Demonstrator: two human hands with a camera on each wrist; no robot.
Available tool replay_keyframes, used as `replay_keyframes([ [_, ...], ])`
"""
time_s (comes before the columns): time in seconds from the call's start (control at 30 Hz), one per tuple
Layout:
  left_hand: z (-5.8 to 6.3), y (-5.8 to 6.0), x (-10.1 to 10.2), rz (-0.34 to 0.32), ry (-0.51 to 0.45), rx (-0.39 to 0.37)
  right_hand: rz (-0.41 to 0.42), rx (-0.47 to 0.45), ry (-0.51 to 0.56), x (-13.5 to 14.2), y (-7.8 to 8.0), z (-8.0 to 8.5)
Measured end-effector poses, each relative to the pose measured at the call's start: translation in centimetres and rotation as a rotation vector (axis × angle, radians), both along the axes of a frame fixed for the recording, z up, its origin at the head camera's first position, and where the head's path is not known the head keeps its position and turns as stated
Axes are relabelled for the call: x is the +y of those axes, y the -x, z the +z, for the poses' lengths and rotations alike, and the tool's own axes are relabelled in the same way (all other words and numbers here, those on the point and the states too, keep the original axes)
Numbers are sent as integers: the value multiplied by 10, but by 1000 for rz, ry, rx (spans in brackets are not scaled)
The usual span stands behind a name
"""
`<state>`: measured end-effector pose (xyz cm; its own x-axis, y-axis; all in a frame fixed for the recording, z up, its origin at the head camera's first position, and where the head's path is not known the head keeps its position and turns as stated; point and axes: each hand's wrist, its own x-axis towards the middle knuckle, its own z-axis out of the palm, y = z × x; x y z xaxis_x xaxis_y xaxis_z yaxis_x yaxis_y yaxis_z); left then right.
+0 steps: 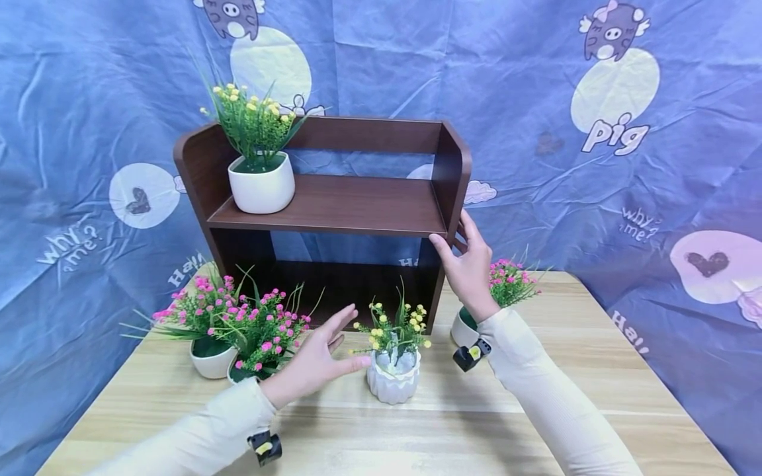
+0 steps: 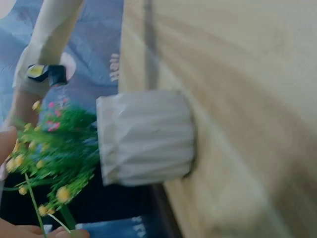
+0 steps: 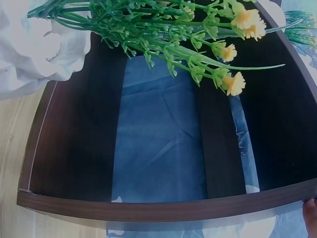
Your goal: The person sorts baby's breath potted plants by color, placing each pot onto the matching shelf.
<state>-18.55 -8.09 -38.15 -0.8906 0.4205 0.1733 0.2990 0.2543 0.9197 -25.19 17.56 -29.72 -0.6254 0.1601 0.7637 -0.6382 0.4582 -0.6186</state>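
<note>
A dark brown two-tier shelf (image 1: 369,201) stands on the table. My right hand (image 1: 470,264) grips the shelf's right side panel, thumb at the front edge and fingers along the outer face. In the right wrist view a fingertip (image 3: 310,218) shows at the panel's edge. In front of the shelf stands a white fluted pot (image 1: 394,385) with yellow flowers (image 1: 399,327). My left hand (image 1: 315,363) is just left of this pot, fingers extended and thumb pointing at its rim. The left wrist view shows the fluted pot (image 2: 146,141) upright on the table, with fingers near its flowers.
A smooth white pot (image 1: 262,188) with yellow flowers sits at the left of the upper tier. Two pink-flowered plants (image 1: 205,317) stand at the front left, close by my left forearm. Another pink-flowered plant (image 1: 512,281) stands behind my right wrist. A blue printed cloth (image 1: 536,165) hangs behind the table.
</note>
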Motion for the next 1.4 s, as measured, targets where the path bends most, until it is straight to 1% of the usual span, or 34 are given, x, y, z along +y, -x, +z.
replay_keyframes([
  [0.07, -6, -3, 3, 5, -13, -39, -2, 5, -2, 4, 7, -6],
  [0.2, -19, -5, 8, 24, -43, -79, 4, 7, 2, 5, 10, -8],
  [0.3, -29, -5, 11, 36, -64, -85, 11, 3, -1, -2, -2, 2],
  [0.33, -32, -5, 11, 39, -66, -86, 11, 3, -2, -2, -4, 3],
  [0.47, -44, -3, 15, 37, -76, -111, 7, -4, -4, -3, -6, 5],
  [0.6, -52, 1, 19, 20, -97, -149, 6, -2, -3, -3, -5, 4],
  [0.8, -60, 3, 25, 5, -109, -188, 9, -3, -6, -3, -5, 4],
  [0.97, -65, 3, 31, -24, -157, -273, 6, -4, 2, -4, -5, 4],
  [1.07, -67, 3, 34, -33, -169, -303, 2, -6, 0, -3, -6, 4],
  [1.27, -69, 1, 37, -18, -108, -293, 3, -5, 2, -4, -6, 3],
  [1.4, -70, 1, 39, -30, -87, -279, 8, 0, 8, -4, -6, 4],
])
